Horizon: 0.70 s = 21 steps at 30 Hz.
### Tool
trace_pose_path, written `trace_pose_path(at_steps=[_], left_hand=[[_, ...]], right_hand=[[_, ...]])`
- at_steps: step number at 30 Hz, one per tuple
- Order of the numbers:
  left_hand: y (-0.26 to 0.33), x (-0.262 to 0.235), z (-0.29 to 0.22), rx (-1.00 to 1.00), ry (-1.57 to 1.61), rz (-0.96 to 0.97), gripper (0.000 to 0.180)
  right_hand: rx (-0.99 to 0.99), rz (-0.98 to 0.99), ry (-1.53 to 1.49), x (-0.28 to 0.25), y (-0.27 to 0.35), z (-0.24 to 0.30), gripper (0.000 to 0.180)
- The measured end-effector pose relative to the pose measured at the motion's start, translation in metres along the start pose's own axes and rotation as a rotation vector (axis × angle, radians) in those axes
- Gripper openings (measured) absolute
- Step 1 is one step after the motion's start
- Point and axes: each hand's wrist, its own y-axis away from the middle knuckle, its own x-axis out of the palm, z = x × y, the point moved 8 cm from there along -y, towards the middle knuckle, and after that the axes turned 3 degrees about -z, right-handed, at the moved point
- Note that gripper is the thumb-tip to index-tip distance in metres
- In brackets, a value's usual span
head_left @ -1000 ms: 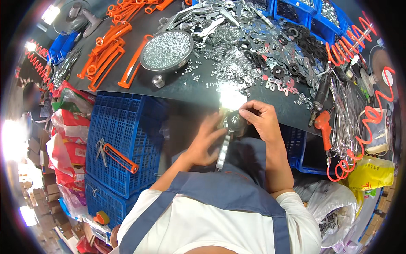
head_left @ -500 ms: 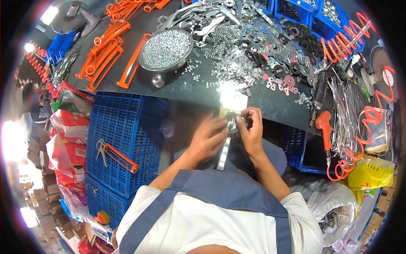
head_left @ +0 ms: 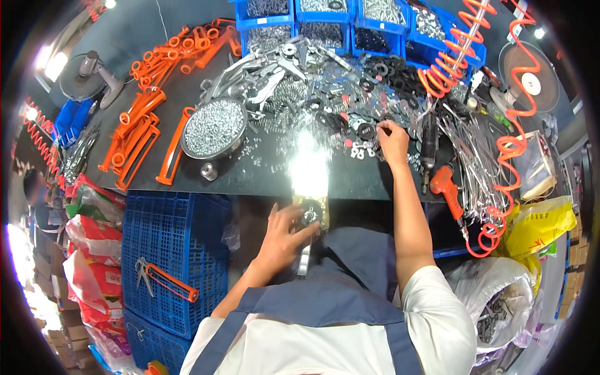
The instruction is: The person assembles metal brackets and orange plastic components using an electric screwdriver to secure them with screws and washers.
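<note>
My left hand (head_left: 281,236) is at the front edge of the bench with its fingers apart. Its thumb and forefinger lie beside a small round metal part (head_left: 310,216) on a narrow fixture. Below the part, a strip of shiny metal (head_left: 304,259) points toward me. My right hand (head_left: 394,145) is stretched out over the loose parts, thumb and forefinger curled together at the black round washers (head_left: 366,131). Whatever lies between those fingertips is too small to make out. White-grey small links (head_left: 357,152) lie just left of this hand.
A round dish of tiny metal pieces (head_left: 214,128) stands left of the heap, near orange frames (head_left: 136,140). Blue bins (head_left: 322,36) line the back. An orange power driver (head_left: 445,187), metal strips (head_left: 469,156) and a coiled red hose (head_left: 512,147) are at right. Blue crates (head_left: 156,250) stand lower left.
My right hand has left the round part and reached forward and right to the washers. The left hand has stayed by the part, its fingers now spread. The view has shifted.
</note>
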Motion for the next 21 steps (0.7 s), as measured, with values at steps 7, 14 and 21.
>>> trace_pose_path(at_steps=[7,14,21], left_hand=[[0.001,-0.040,0.016,-0.115,0.010,-0.131,0.055],[0.045,-0.161,0.113,-0.304,-0.411,-0.425,0.035],[0.045,-0.232,0.297,-0.635,-0.667,-0.352,0.048]], right_hand=[[-0.228,0.225,0.580,0.059,-0.054,0.022,0.028],[0.026,0.018,0.387,-0.004,-0.080,-0.014,0.050],[0.034,0.428,0.730,0.028,-0.077,-0.019,0.062]])
